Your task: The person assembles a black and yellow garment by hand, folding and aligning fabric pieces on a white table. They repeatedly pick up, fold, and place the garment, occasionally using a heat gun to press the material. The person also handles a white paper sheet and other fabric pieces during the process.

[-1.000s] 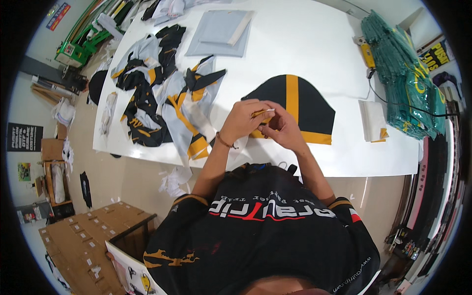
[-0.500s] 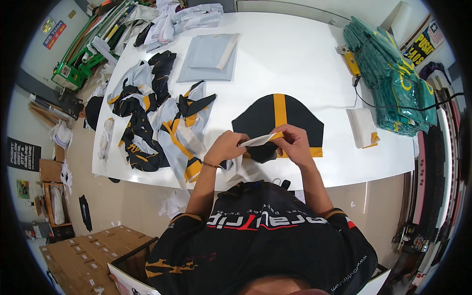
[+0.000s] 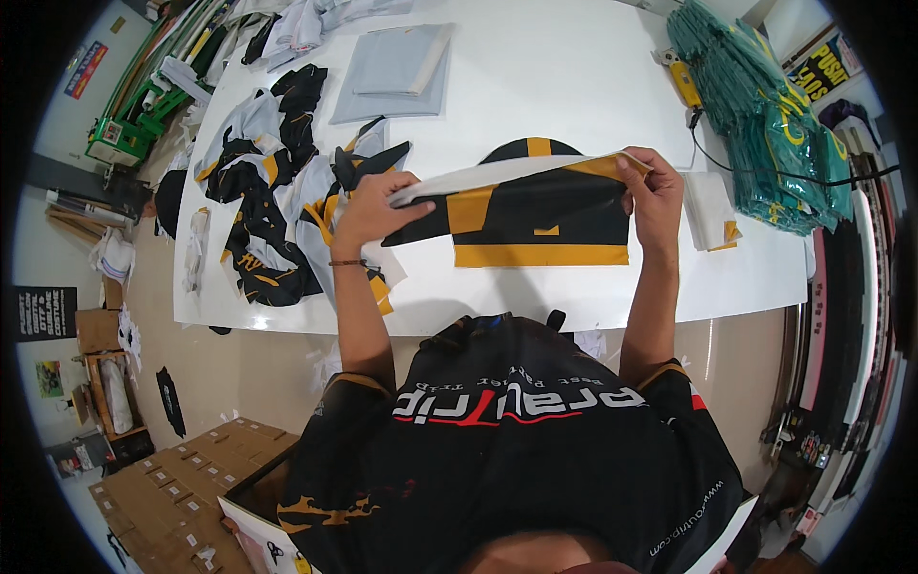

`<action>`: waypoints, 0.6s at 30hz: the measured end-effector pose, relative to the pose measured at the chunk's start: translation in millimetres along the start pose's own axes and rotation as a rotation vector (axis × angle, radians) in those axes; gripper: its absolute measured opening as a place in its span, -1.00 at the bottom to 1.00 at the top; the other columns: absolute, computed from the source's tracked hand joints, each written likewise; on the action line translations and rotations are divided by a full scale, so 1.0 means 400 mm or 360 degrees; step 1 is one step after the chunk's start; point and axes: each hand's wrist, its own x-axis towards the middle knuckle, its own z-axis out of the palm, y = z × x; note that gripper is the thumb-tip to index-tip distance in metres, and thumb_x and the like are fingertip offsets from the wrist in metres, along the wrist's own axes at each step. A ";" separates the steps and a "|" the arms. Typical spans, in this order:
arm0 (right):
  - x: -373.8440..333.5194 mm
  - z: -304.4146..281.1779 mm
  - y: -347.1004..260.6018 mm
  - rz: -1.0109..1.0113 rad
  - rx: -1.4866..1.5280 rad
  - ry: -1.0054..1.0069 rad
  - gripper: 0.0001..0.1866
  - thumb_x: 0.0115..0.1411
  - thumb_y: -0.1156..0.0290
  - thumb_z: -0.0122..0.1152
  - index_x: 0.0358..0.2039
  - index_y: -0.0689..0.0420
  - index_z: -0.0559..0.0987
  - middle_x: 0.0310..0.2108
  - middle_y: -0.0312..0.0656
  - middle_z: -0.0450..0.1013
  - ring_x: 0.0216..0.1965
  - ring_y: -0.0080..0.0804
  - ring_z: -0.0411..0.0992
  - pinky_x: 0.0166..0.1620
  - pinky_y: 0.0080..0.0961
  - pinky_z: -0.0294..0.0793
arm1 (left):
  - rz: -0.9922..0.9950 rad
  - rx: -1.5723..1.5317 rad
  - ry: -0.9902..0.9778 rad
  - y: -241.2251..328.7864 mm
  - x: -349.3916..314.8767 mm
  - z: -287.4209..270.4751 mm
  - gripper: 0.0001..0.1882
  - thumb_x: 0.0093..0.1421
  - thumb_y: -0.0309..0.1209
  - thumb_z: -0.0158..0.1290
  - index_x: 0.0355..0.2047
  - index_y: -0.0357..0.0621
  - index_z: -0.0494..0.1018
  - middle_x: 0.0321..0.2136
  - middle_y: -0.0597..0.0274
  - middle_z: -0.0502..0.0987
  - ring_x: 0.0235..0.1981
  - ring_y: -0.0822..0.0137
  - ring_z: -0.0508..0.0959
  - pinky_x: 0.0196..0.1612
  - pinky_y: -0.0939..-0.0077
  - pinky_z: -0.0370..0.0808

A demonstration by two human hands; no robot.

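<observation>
A black and yellow fabric piece [image 3: 545, 196] is stretched between my hands, its pale underside folded over along the top edge. My left hand [image 3: 378, 212] pinches its left end, thumb pointing right. The right-hand end is gripped by my right hand [image 3: 658, 196] between thumb and fingers. Behind and beneath it, a black sleeve-shaped panel [image 3: 502, 150] lies flat on the white table [image 3: 535, 57], with a yellow centre stripe and yellow bottom band. The held piece hides most of this panel. Just left of my left hand lies a heap of black, grey and yellow fabric pieces [image 3: 277, 220].
Folded grey fabric in a clear wrap [image 3: 392, 72] lies farther back. At the right are a stack of bagged green items [image 3: 765, 134], a yellow corded power tool [image 3: 681, 81] and a small pale folded piece [image 3: 708, 210]. Cardboard boxes [image 3: 191, 488] stand lower left.
Both hands have moved apart, opening the bunched fabric out into a long stretched piece over the sleeve-shaped panel. My view has shifted slightly, so the table sits higher.
</observation>
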 end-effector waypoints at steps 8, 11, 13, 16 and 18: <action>0.002 -0.059 0.014 -0.0053 0.0079 -0.0006 -0.81 0.30 0.33 0.36 -0.29 0.21 0.64 -0.56 -0.33 0.48 -0.67 -0.67 0.30 -0.63 -0.69 0.23 | 0.0009 -0.0324 0.0442 -0.076 0.012 0.002 -0.65 0.32 -0.29 0.21 -0.05 -0.37 0.57 -0.35 0.16 0.68 -0.33 0.53 0.54 -0.18 0.62 0.48; -0.003 -0.064 0.007 0.0014 0.0063 -0.0023 -0.80 0.29 0.32 0.37 -0.30 0.22 0.64 -0.56 -0.31 0.48 -0.65 -0.66 0.33 -0.63 -0.68 0.26 | -0.0059 -0.0253 0.0471 -0.051 0.021 -0.001 -0.63 0.39 -0.24 0.13 -0.07 -0.37 0.56 -0.37 0.15 0.67 -0.31 0.50 0.53 -0.15 0.61 0.47; -0.008 -0.067 0.007 0.0049 0.0044 -0.0065 -0.79 0.28 0.32 0.37 -0.31 0.22 0.64 -0.55 -0.32 0.48 -0.64 -0.66 0.33 -0.63 -0.68 0.28 | -0.0099 -0.0301 0.0456 -0.052 0.032 -0.002 -0.67 0.38 -0.29 0.12 -0.08 -0.37 0.55 -0.35 0.17 0.67 -0.28 0.50 0.54 -0.11 0.61 0.47; -0.023 -0.071 0.011 0.0083 0.0017 -0.0193 -0.79 0.27 0.32 0.38 -0.32 0.21 0.64 -0.54 -0.33 0.48 -0.63 -0.68 0.33 -0.63 -0.69 0.30 | 0.0012 -0.0447 0.0510 -0.049 0.048 0.011 -0.75 0.34 -0.38 0.14 -0.10 -0.32 0.56 -0.32 0.20 0.66 -0.24 0.48 0.56 -0.07 0.61 0.45; -0.034 -0.077 0.016 0.0124 0.0004 -0.0321 -0.79 0.27 0.32 0.38 -0.32 0.21 0.64 -0.53 -0.34 0.48 -0.62 -0.69 0.34 -0.62 -0.69 0.32 | 0.0113 -0.0491 0.0520 -0.044 0.054 0.019 -0.77 0.29 -0.43 0.18 -0.09 -0.28 0.57 -0.29 0.23 0.65 -0.21 0.46 0.57 -0.04 0.61 0.45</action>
